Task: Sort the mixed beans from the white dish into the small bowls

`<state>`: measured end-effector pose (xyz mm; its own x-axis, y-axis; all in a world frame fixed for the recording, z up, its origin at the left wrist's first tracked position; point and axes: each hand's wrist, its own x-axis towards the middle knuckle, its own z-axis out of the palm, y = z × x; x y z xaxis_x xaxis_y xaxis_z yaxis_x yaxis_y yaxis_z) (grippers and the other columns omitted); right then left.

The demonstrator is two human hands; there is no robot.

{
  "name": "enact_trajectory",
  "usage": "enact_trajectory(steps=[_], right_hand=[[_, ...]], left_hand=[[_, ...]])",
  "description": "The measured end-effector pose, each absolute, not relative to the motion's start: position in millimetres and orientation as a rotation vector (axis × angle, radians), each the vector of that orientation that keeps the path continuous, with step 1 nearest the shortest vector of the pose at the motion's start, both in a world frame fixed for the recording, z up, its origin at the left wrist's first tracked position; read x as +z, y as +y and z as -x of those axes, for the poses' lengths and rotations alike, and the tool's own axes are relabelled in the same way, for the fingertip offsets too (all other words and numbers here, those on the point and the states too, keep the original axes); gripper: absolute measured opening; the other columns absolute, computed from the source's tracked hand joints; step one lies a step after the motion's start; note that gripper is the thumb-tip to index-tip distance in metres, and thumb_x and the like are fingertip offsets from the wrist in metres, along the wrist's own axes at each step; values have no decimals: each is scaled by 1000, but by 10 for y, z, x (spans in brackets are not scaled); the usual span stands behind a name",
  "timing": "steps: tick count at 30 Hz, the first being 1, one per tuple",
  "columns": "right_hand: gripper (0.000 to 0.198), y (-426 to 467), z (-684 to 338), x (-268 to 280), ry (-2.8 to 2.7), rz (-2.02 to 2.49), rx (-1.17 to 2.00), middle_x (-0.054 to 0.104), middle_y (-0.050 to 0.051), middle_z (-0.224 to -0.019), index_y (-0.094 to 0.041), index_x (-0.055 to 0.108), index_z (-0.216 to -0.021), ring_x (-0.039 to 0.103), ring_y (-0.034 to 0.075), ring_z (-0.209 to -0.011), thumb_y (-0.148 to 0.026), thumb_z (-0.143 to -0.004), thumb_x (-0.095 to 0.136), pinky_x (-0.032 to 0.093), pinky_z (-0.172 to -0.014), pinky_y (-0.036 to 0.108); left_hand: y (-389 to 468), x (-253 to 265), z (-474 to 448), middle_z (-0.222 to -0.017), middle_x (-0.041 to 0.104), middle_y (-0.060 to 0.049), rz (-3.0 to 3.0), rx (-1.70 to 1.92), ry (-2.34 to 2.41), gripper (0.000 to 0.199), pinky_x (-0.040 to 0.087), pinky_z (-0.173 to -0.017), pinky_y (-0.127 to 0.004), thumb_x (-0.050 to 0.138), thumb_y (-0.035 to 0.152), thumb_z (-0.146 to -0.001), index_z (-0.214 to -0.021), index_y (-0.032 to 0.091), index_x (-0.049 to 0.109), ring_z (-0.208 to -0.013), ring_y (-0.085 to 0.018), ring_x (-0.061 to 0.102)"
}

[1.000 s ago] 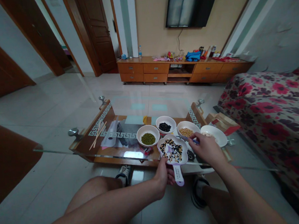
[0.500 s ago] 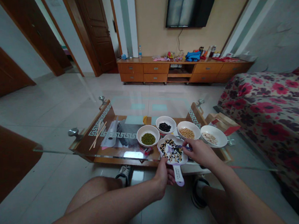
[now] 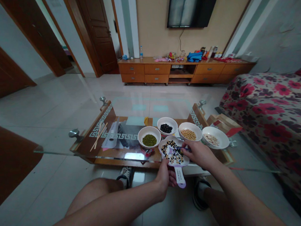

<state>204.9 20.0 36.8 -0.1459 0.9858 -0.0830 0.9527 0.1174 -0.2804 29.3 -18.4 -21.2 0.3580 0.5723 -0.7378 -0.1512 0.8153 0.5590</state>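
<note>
One glass-topped table (image 3: 124,148) filled the space in front of me, and look at the white bowls on it: the bowl of green beans (image 3: 141,134) on the left, the bowl of black beans (image 3: 164,120) a little farther back, then the bowl of yellow beans (image 3: 190,125), then the bowl of pale pieces (image 3: 222,140) on the right. And there was the change! My right hand (image 3: 197,153) had been up at the near rim of the yellow beans a second earlier; now it had swung in at the flower-shaped dish (image 3: 185,162), so the work, as I judged it, had shifted from bowl to dish. That dish was right between my hands, nearer me than the bowls, its handle (image 3: 179,173) pointing back my way. My left hand (image 3: 164,177) had its thumb on the near left rim, fingers half curled beside the handle, keeping a grip. My right had thumb and forefinger pinched together on a thin purple tool (image 3: 180,148), perhaps tweezers, its tip over the mixed beans (image 3: 179,157), black and yellowish. Had the tip caught one? Too small to tell.
</note>
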Motion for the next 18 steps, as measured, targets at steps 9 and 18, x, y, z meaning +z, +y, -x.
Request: enact_trajectory(steps=[9,18], right_hand=[[21,216,-2074,321,-2272,1938,411,70,4,-86,-23,64,-91,62,16,-77,-37,-89,50,32,-59,23],[21,220,-2064,331,-2279,1945,410,70,4,-87,-23,65,-92,62,16,-77,-37,-89,50,33,-60,23]], left_hand=[[-169,-243,-299,-49,51,-1,-429,479,1113,61,23,-47,-25,16,51,-93,-71,13,59,-39,-11,42],[-180,-212,-297,-48,50,0,-430,495,1122,60,23,-47,-25,16,50,-93,-69,14,58,-38,-11,41]])
